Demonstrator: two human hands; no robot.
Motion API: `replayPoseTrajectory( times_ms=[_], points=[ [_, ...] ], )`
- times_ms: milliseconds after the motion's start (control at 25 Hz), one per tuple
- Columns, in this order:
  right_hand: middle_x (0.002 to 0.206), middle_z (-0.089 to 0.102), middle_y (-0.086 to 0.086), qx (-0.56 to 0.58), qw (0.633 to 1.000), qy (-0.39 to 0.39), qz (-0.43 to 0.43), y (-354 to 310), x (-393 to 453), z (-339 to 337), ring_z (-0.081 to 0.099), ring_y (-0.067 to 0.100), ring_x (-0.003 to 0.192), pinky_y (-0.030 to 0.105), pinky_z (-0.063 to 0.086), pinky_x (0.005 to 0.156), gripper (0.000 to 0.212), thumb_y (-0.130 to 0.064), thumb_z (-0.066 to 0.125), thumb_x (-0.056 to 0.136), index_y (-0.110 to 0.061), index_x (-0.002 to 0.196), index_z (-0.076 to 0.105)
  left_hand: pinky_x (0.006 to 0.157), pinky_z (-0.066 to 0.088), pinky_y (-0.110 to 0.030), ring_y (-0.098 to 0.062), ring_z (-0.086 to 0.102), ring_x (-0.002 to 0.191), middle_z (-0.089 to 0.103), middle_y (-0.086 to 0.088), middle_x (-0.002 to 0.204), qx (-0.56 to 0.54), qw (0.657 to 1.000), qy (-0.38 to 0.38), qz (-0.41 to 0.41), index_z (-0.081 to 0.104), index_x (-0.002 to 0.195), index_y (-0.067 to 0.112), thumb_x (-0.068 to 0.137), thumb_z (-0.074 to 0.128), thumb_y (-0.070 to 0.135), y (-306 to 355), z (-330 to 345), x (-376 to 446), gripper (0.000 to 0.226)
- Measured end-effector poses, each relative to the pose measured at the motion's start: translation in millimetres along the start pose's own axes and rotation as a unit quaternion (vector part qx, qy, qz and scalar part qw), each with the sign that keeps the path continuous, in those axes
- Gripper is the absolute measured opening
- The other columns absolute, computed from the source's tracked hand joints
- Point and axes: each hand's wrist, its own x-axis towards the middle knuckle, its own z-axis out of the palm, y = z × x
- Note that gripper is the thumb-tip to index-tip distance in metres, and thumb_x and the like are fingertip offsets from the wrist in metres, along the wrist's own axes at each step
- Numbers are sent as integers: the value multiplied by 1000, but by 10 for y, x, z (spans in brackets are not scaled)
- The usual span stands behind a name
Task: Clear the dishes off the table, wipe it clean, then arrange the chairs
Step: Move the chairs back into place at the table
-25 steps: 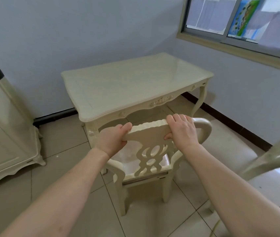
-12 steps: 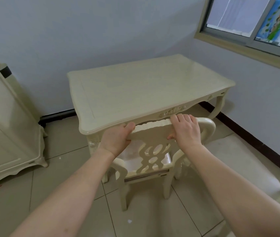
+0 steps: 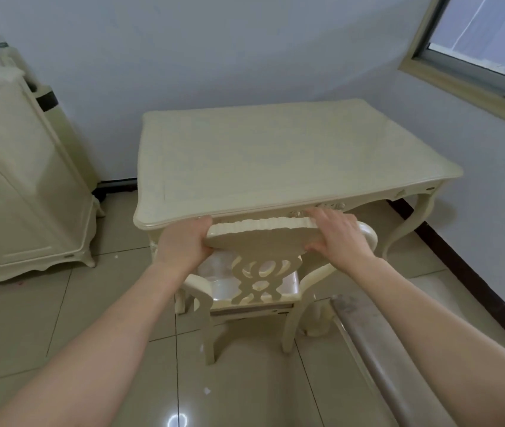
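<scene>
Fingers of both my hands are curled over the top rail of the chair [image 3: 260, 241], gripping it. My left hand [image 3: 183, 241] holds the rail's left end, thumb on the near face, fingers wrapped over the far side where I cannot see their tips. My right hand [image 3: 339, 234] grips the right end the same way, its knuckles close under the table's front edge.

Upright on the tiled floor [image 3: 115, 318], the chair has its back toward me and its seat partly tucked beneath the front edge of the table [image 3: 276, 155]. The ribbed crest of the rail sits just beside that edge, near its middle, and I cannot tell whether the two touch. Below the rail is a carved, pierced splat, with the pale glossy seat showing through it.

The cream table stands in the room's corner, its far edge near the back wall and its right end near the wall with the window [image 3: 488, 35]. A cream cabinet [image 3: 14, 195] stands to the left, apart from the table. A pale rounded bar [image 3: 380, 359] runs along the floor just right of the chair.
</scene>
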Motion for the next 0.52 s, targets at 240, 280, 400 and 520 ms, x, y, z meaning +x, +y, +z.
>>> replayPoseTrajectory(
  times_ms=[240, 280, 400, 520],
  points=[
    [93, 58, 4, -3, 996, 68, 50, 104, 69, 237, 53, 29, 93, 40, 35, 93, 56, -50, 78, 64, -11, 97, 53, 49, 31, -28, -24, 50, 64, 48, 5, 64, -1, 999, 34, -15, 37, 70, 24, 74, 53, 30, -137, 95, 70, 17],
    [90, 57, 4, -3, 996, 82, 48, 65, 126, 269, 53, 29, 90, 40, 36, 92, 56, -50, 79, 63, -11, 95, 53, 48, 29, -27, -24, 48, 62, 48, 5, 63, 2, 999, 44, -15, 37, 70, 23, 74, 50, 31, -190, 97, 116, 16],
    [88, 57, 4, 9, 993, 109, 44, -6, 378, 355, 52, 28, 87, 41, 37, 92, 55, -48, 81, 61, -12, 93, 53, 48, 30, -29, -28, 47, 61, 51, -1, 64, 3, 998, 59, -18, 42, 71, 18, 72, 46, 26, -325, 102, 319, 9],
    [95, 57, 5, 20, 994, 97, 36, 58, 722, 404, 52, 29, 93, 40, 34, 98, 59, -46, 80, 62, -12, 102, 54, 48, 29, -30, -29, 48, 62, 51, -3, 64, 9, 997, 58, -44, 43, 73, 17, 73, 54, 17, -349, 166, 541, 11]
  ],
)
